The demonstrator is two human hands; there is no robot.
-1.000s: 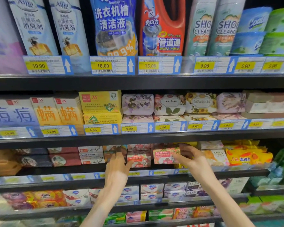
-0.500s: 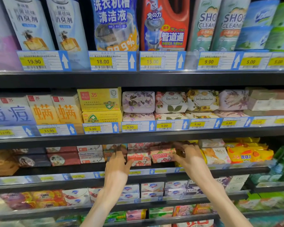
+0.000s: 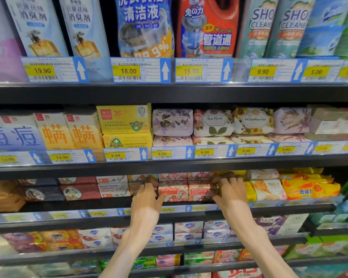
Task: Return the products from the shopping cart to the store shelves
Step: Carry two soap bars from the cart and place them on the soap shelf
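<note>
**Two pink Goat Soap boxes now sit side by side on the soap shelf**

One second back, my right hand was carrying a pink Goat Soap box in front of the shelf; half a second back it was pushing the box in. Now that right pink Goat Soap box [image 3: 199, 189] stands in the row, touching the left pink Goat Soap box [image 3: 172, 190], both faces turned out toward me. I judge this item is as good as returned, with only a final squaring-up left before I go back to the cart, which is not in view.

Going left to right: the white Goat Soap box [image 3: 113, 190] stands well clear of my hands. My left hand [image 3: 147, 199] has barely moved through the whole second. It rests at the left edge of the left pink box, thumb spread out along the bottom front of it, the other fingers [image 3: 149, 182] reaching up and back into the gap beside it. They look loosely extended, steadying rather than clamping, though the tips are blurred and partly hidden in shadow.

My right hand [image 3: 230, 194] is past the right edge of the box just placed. Its fingers [image 3: 222, 178] are spread apart and bent over the top right corner, pressing it home rather than gripping it. Just beyond them lie the yellow packets [image 3: 249, 190], touching the back of my hand or very nearly.

The shelf edge [image 3: 68, 214] runs beneath both wrists.
</note>
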